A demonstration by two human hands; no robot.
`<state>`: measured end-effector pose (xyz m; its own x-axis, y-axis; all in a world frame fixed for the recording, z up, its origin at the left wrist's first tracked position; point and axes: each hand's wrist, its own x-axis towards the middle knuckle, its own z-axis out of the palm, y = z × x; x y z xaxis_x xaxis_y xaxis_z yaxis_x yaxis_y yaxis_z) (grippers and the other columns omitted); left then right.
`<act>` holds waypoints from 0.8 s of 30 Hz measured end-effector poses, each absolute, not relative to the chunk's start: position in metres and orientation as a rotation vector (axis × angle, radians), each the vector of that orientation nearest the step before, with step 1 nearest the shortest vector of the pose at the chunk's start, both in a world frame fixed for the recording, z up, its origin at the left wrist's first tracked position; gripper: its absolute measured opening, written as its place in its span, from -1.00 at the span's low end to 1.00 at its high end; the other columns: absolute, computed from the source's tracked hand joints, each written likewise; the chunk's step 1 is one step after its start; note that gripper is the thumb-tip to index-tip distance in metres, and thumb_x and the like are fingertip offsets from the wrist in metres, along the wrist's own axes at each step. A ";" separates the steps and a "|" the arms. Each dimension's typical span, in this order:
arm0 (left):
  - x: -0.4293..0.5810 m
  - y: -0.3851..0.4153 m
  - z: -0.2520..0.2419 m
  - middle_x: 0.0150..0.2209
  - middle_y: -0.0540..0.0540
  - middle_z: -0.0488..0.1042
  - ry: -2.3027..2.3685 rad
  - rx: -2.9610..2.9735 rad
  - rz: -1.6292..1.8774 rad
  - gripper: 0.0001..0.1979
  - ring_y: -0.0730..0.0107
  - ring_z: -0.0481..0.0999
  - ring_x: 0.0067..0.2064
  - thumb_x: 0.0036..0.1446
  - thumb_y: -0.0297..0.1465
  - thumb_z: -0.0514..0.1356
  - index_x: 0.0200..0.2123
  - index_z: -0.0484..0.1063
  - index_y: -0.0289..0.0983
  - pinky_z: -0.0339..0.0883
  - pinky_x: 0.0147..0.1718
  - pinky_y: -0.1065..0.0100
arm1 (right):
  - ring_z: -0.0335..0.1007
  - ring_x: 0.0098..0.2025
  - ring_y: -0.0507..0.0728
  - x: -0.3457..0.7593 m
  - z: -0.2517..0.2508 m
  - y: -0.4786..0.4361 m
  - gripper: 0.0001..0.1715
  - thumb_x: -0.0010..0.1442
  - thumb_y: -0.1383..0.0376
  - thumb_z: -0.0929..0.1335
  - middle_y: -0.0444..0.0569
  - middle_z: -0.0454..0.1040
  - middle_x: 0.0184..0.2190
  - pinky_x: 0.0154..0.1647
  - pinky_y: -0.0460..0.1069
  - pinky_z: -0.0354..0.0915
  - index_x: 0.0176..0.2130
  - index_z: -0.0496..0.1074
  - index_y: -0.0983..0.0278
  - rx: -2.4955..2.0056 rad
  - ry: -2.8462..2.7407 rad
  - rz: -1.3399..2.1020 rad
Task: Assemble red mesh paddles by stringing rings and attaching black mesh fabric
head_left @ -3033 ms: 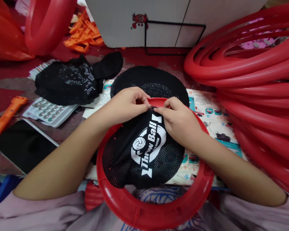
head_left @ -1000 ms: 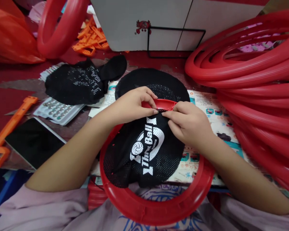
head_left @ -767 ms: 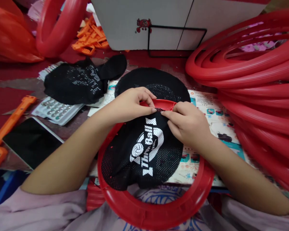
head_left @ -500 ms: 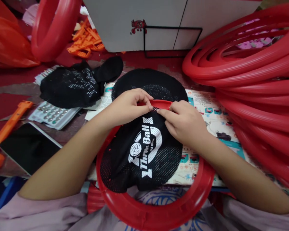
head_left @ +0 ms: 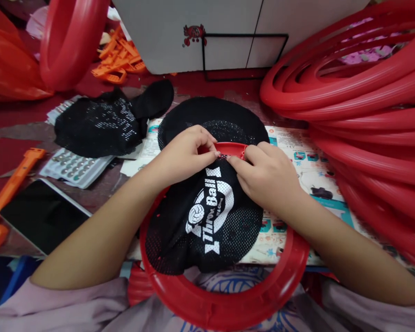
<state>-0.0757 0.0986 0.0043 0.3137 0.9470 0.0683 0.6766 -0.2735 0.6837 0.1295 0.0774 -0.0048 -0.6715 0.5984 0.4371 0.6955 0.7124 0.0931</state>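
Observation:
A black mesh fabric piece (head_left: 242,230) printed "Throw Ball" in white lies across a red plastic ring (head_left: 221,309). My left hand (head_left: 192,154) pinches the mesh's far edge against the ring's far side, thumb and fingers closed. Close by on the right, my right hand (head_left: 263,170) presses its fingertips on the same edge, fingers bent together. A short stretch of red rim shows between the two hands. Part of the ring is hidden beneath the mesh and my left forearm. Behind my hands lies more black mesh (head_left: 210,108).
Stacked red rings (head_left: 366,106) rise at the right. At left lie another black mesh piece (head_left: 100,122), a tray of round metal pieces (head_left: 78,168), a dark tablet-like panel (head_left: 43,214) and an orange plastic part (head_left: 14,184). A white box (head_left: 173,37) stands behind, near orange parts (head_left: 119,55).
Both hands stay at the mesh edge with almost no movement. The whole view has shifted very slightly.

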 end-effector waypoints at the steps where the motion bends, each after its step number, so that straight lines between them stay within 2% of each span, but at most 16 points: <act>1: -0.076 0.099 0.005 -0.24 -0.09 0.48 1.441 2.016 0.640 -0.85 0.31 0.46 -0.20 0.06 -0.35 0.19 -0.47 0.47 -0.30 0.33 -0.14 0.26 | 0.14 -0.38 0.17 0.131 -0.003 0.077 -0.70 0.24 0.38 0.25 0.02 0.39 -0.47 -0.38 0.04 0.01 -0.22 0.58 0.27 -0.979 -2.553 -0.323; 5: -0.080 0.098 0.011 -0.36 -0.05 0.46 1.515 1.979 0.597 -0.74 0.33 0.43 -0.33 0.20 -0.25 0.09 -0.29 0.50 -0.28 0.29 -0.30 0.30 | 0.21 -0.40 0.14 0.142 0.004 0.076 -0.73 0.23 0.39 0.26 0.00 0.43 -0.47 -0.37 0.02 0.08 -0.24 0.57 0.32 -0.885 -2.619 -0.091; 9: -0.086 0.094 0.019 -0.24 -0.14 0.46 1.496 2.248 0.489 -0.65 0.20 0.44 -0.15 0.29 -0.22 -0.01 -0.17 0.51 -0.27 0.30 -0.09 0.18 | 0.23 -0.38 0.13 0.147 0.006 0.077 -0.71 0.27 0.39 0.24 0.00 0.45 -0.45 -0.35 0.00 0.12 -0.26 0.55 0.32 -0.809 -2.660 -0.020; 12: -0.084 0.092 0.022 -0.05 -0.19 0.46 1.340 2.313 0.435 -0.67 0.15 0.42 0.03 0.27 -0.25 0.01 -0.10 0.49 -0.27 0.26 0.07 0.14 | 0.23 -0.34 0.12 0.146 0.005 0.078 -0.70 0.29 0.39 0.23 0.02 0.45 -0.40 -0.32 0.00 0.14 -0.23 0.54 0.32 -0.794 -2.665 -0.003; 15: -0.079 0.091 0.020 0.08 -0.16 0.43 1.171 2.278 0.450 -0.75 0.18 0.42 0.10 0.22 -0.32 0.08 -0.15 0.51 -0.25 0.26 0.11 0.20 | 0.20 -0.34 0.12 0.145 0.004 0.080 -0.66 0.30 0.39 0.19 0.04 0.45 -0.37 -0.32 0.00 0.14 -0.24 0.54 0.31 -0.809 -2.645 -0.038; 20: -0.074 0.090 0.015 -0.12 -0.14 0.46 1.235 2.167 0.593 -0.83 0.25 0.48 -0.07 0.12 -0.34 0.19 -0.36 0.56 -0.28 0.35 -0.07 0.26 | 0.11 -0.38 0.12 0.144 0.005 0.082 -0.66 0.31 0.39 0.20 0.02 0.40 -0.42 -0.37 0.02 0.07 -0.25 0.55 0.27 -0.760 -2.632 -0.245; 24: -0.074 0.090 0.015 -0.20 -0.12 0.44 1.288 2.143 0.592 -0.85 0.26 0.47 -0.13 0.10 -0.33 0.21 -0.42 0.51 -0.29 0.34 -0.15 0.26 | 0.09 -0.38 0.12 0.143 0.003 0.082 -0.64 0.32 0.39 0.19 0.02 0.39 -0.42 -0.38 0.03 0.05 -0.23 0.55 0.25 -0.788 -2.625 -0.294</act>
<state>-0.0742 0.0896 0.0152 0.4397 0.8943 0.0825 0.6450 -0.3783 0.6640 0.1426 0.0824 0.0028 -0.7691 0.4845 0.4169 0.5648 0.8205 0.0883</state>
